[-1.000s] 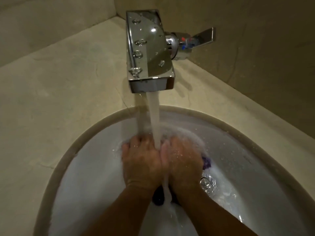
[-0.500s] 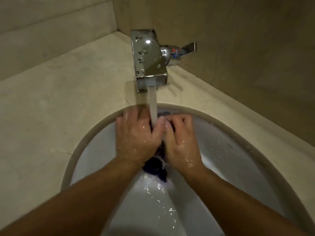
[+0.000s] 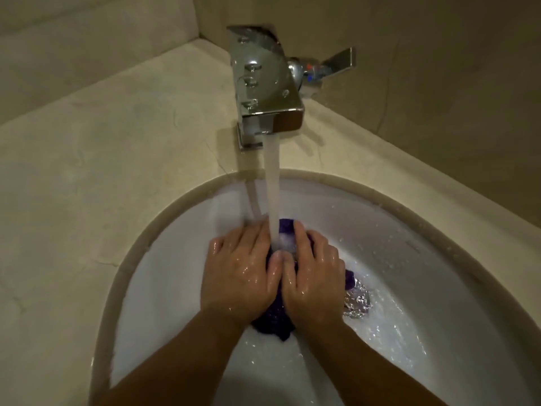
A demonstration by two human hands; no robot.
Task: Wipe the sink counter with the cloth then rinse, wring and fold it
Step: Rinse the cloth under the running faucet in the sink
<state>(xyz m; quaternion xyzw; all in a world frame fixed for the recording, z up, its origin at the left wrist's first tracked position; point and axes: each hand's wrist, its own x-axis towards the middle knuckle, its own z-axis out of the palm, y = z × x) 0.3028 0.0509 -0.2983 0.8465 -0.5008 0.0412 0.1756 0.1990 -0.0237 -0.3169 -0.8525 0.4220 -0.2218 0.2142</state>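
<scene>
A dark purple cloth is bunched up in the white sink basin, directly under the running water stream. My left hand grips its left side and my right hand grips its right side, thumbs meeting in the middle where the water lands. Both hands are wet. Most of the cloth is hidden under them; a bit shows at the top between the fingers, at the right by the drain, and below the wrists.
The chrome faucet with its side lever stands behind the basin. The beige stone counter wraps the sink, with walls close behind and at the right. The metal drain lies right of my hands.
Both hands with the cloth have moved back down into the basin under the stream, after being raised close to the spout. The view has shifted closer.
</scene>
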